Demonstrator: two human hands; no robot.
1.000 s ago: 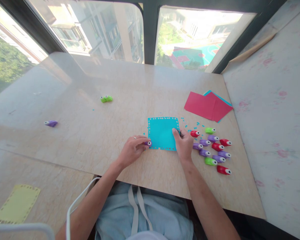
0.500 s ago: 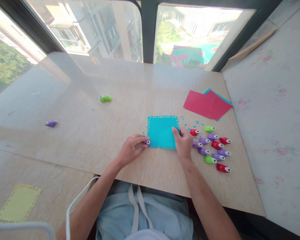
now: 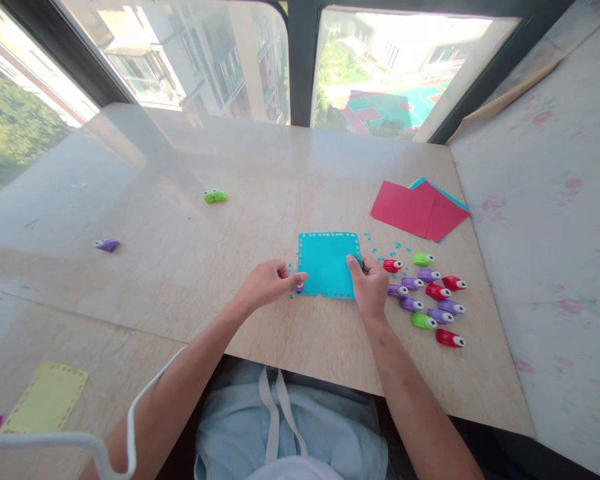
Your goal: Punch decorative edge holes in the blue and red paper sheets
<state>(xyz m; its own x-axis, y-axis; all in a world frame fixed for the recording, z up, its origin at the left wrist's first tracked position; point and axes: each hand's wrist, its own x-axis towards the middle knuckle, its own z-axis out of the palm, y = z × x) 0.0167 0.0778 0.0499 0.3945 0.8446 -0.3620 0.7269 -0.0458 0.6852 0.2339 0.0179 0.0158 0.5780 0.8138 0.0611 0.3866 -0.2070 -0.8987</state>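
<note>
A blue sheet of paper (image 3: pixel 327 265) with small holes punched along its edges lies before me. My right hand (image 3: pixel 369 283) grips its right edge, thumb on top and fingers underneath. At the sheet's lower left edge sits a small purple craft punch (image 3: pixel 297 288). The thumb of my left hand (image 3: pixel 270 283) presses on top of this punch, partly hiding it, and the other fingers are curled. Tiny blue paper bits lie beside the left edge and to the right of the sheet.
Several red, purple and green punches (image 3: pixel 437 291) stand to the right. Red and blue sheets (image 3: pixel 410 208) lie behind them. Green punches (image 3: pixel 215 196) and a purple punch (image 3: pixel 107 245) are further left. A yellow punched sheet (image 3: pixel 47 399) and a white cable (image 3: pixel 133 420) are at lower left.
My left hand has turned over the purple punch, its thumb moving from the side onto the top. My right hand still holds the sheet. The whole view has shifted slightly.
</note>
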